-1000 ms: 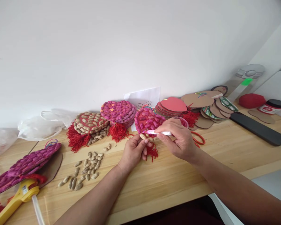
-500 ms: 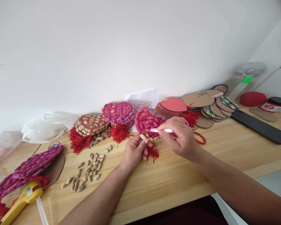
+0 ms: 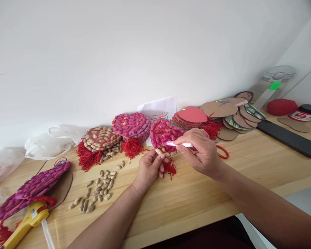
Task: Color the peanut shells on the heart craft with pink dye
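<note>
We judge the colouring step to be in hand: magenta covers most of the peanut-covered plaque (image 3: 159, 130), held above the bench (image 3: 191, 204) with its red tassel (image 3: 171, 168) below. Our left hand's (image 3: 148, 168) grip pinches the plaque's lower edge beside pale, uncoloured peanuts (image 3: 159, 151). Our right hand's (image 3: 200, 154) grip pinches a white-barrelled applicator (image 3: 186, 145), marker or brush we cannot tell, its magenta tip at the plaque. The next move, we think, calls for a steady plaque and light strokes towards those pale shells, keeping clear of our left fingertips.
</note>
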The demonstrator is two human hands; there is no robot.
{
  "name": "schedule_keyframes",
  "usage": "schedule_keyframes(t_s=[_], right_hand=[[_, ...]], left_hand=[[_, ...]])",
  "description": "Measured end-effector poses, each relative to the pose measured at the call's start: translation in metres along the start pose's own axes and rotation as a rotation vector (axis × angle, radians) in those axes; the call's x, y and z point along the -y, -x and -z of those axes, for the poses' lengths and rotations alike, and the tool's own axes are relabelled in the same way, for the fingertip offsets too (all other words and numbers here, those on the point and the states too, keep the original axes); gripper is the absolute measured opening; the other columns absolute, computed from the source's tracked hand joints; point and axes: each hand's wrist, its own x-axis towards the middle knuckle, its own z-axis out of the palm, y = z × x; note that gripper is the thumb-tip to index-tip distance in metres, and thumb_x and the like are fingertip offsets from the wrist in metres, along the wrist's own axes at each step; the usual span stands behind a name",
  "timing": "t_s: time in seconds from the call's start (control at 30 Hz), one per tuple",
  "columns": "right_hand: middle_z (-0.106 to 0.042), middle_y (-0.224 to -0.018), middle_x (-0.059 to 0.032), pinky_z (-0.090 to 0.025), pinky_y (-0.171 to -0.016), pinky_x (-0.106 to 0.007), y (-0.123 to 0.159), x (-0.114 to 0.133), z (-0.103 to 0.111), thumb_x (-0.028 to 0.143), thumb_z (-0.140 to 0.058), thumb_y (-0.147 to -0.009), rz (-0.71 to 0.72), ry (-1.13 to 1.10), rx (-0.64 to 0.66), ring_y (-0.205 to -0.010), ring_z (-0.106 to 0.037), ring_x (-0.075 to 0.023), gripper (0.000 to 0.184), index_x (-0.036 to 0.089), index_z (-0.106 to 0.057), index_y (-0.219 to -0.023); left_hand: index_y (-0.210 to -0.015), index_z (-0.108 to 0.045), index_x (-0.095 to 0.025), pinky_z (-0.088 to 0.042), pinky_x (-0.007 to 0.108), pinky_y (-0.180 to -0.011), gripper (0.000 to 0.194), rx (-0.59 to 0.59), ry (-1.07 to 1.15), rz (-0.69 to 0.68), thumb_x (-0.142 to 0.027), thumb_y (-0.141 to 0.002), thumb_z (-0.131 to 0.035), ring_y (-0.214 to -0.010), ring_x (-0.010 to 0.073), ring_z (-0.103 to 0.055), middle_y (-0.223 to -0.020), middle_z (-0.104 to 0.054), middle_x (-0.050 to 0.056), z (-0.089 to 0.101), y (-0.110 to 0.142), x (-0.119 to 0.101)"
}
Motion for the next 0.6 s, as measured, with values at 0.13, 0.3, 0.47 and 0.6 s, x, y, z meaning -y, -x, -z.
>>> schedule_keyframes(t_s=[0.13,0.3,0.47,0.6], right_hand=[[-0.075,-0.085,-0.0007,-0.044,-0.082,-0.039,0.0006,-0.0003,-0.0018,0.019,-0.065,-0.095,0.006,-0.01,0.043,-0.081,-0.066,-0.0185,0.004,0.023,-0.067,-0.096],[-0.075,-0.087,-0.0016,-0.045,-0.081,-0.038,0.0008,-0.0005,-0.0003,0.02,-0.065,-0.095,-0.018,-0.028,0.016,-0.081,-0.065,-0.0184,0.004,0.022,-0.068,-0.097],[-0.074,-0.085,-0.0007,-0.045,-0.081,-0.038,0.0005,-0.0005,-0.0006,0.02,-0.064,-0.096,-0.017,-0.019,0.031,-0.081,-0.064,-0.0176,0.004,0.022,-0.067,-0.096],[-0.074,-0.083,-0.0009,-0.043,-0.079,-0.039,0.0005,-0.0006,-0.0008,0.019,-0.065,-0.095,0.007,0.024,0.024,-0.078,-0.063,-0.0175,0.003,0.022,-0.066,-0.095]], left_hand=[[-0.083,-0.064,-0.015,-0.038,0.017,-0.033,0.04,-0.016,0.029,-0.005,-0.053,-0.08,-0.076,-0.034,0.0043,-0.047,-0.07,-0.072,0.001,0.0005,-0.001,0.0006],[-0.083,-0.063,-0.015,-0.038,0.016,-0.033,0.039,-0.005,0.03,0.001,-0.051,-0.08,-0.076,-0.035,0.0038,-0.047,-0.073,-0.074,0.003,0.001,-0.0014,0.0022],[-0.083,-0.064,-0.015,-0.039,0.017,-0.033,0.039,-0.002,0.023,-0.007,-0.051,-0.08,-0.077,-0.036,0.0042,-0.048,-0.072,-0.073,0.002,0.0008,-0.001,0.0021],[-0.083,-0.064,-0.015,-0.038,0.017,-0.033,0.037,-0.005,0.021,0.003,-0.05,-0.08,-0.077,-0.035,0.0041,-0.047,-0.073,-0.074,0.002,0.0007,-0.0008,0.0019]])
